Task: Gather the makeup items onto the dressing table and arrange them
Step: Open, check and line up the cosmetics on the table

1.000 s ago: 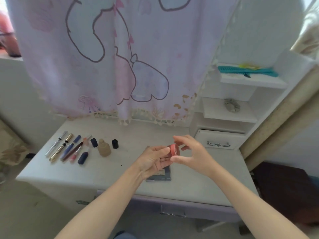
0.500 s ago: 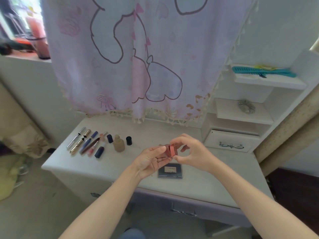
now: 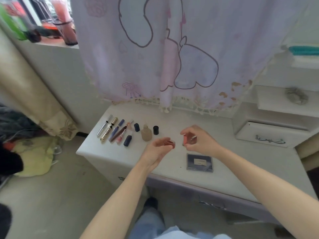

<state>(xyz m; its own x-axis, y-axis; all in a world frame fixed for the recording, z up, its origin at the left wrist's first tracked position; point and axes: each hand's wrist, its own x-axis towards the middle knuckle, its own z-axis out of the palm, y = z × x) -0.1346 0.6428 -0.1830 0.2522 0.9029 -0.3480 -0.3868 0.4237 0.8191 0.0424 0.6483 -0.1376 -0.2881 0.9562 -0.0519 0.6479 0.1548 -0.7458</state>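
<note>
A white dressing table (image 3: 107,152) carries a row of pens, pencils and tubes (image 3: 115,131) at its left, with a beige bottle (image 3: 146,133) and a black cap (image 3: 155,130) beside them. A dark flat palette (image 3: 199,162) lies near the front edge. My left hand (image 3: 159,149) holds one pink-red piece (image 3: 170,143) of a small jar in its curled fingers. To its right, my right hand (image 3: 198,141) pinches the other pink-red piece (image 3: 185,140). A short gap separates the two pieces above the tabletop.
A printed pink curtain (image 3: 155,57) hangs over the back of the table. White shelves and a small drawer (image 3: 265,137) stand at the right. A beige drape (image 3: 34,104) and clothes on the floor (image 3: 32,156) lie to the left.
The small pink-red jar held between both hands has come apart into two pieces, one in each hand. The hands have moved apart and the view has swung left.
</note>
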